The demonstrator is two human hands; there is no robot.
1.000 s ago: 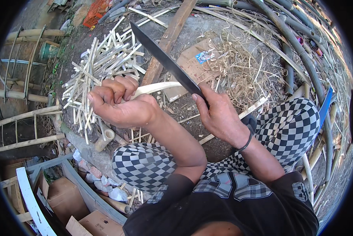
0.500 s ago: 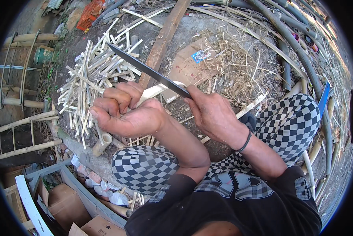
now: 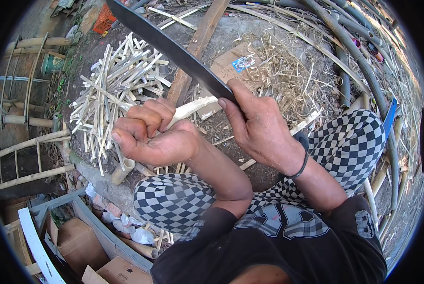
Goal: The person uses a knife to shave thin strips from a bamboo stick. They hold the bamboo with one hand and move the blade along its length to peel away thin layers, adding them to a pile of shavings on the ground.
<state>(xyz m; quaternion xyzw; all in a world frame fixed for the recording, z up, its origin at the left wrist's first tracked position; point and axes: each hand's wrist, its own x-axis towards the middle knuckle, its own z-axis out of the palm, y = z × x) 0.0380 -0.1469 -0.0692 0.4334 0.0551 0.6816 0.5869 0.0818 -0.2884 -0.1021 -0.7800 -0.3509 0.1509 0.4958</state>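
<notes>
Curled fingers of my left hand [image 3: 150, 135] grip a pale bamboo strip [image 3: 193, 108], whose far end points right toward the blade. My right hand [image 3: 264, 128] is closed round the handle of a long dark machete [image 3: 169, 49]; the handle itself is hidden in the fist. The blade slants up and to the left, passing above the strip and reaching the top edge of the view. Its base lies close to the strip's end, and I cannot tell whether they touch. Beyond my left hand lies a heap of split bamboo sticks [image 3: 119, 87].
A wooden plank [image 3: 193, 61] and a flattened cardboard piece [image 3: 228, 64] lie ahead, beside curly bamboo shavings [image 3: 290, 71]. Bamboo poles [image 3: 363, 61] line the right, near a blue saw blade [image 3: 389, 118]. At lower left, a wooden frame [image 3: 98, 227] surrounds cardboard boxes [image 3: 79, 241].
My right hand has raised the machete, so its blade appears larger and higher, and the hand sits slightly further right. My left hand has barely moved and still grips the bamboo strip.
</notes>
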